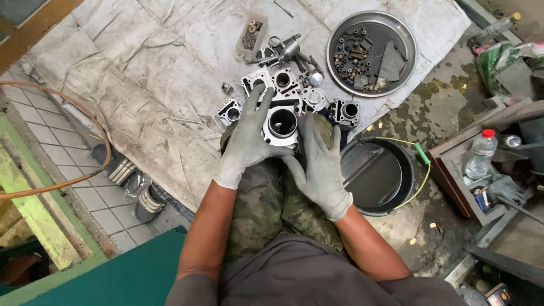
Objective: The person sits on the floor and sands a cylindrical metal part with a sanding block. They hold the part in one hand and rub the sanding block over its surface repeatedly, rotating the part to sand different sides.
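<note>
Below, from the head view: left hand and right hand, both gloved, cupped around a metal engine cylinder resting on the knees, fingers curled loosely against its sides. Beyond, more cylinders on a creased cloth, round metal tray of nuts, black bucket just right.

Two gloved hands; roughly six engine cylinders; one round tray; one bucket; one plastic bottle.
</note>
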